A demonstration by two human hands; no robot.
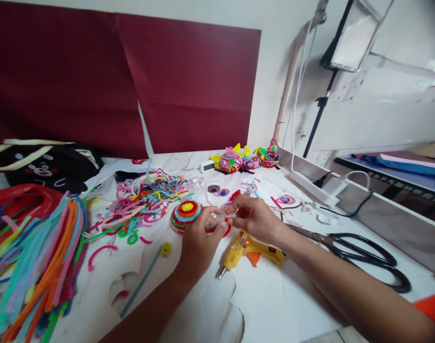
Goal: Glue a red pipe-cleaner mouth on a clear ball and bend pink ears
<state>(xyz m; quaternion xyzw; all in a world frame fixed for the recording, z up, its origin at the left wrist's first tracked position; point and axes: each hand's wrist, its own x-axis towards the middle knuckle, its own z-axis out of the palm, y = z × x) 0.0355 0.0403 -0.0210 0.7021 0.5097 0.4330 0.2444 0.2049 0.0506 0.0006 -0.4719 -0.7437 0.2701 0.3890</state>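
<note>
My left hand (199, 240) and my right hand (255, 218) meet over the middle of the white table (274, 305). Both are closed in a pinch on a small clear round piece with a red pipe cleaner (222, 224) around it. Just left of the hands lies a dome (186, 213) wound with coloured pipe cleaner rings. A yellow glue gun (249, 250) lies on the table directly under my right wrist, nozzle pointing down left.
A thick bundle of coloured pipe cleaners (35, 257) fills the left. Cut scraps (146, 197) are heaped behind the dome. Three finished spiky figures (249, 159) stand at the back. Black scissors (367, 257) lie to the right. A black bag (45, 166) sits far left.
</note>
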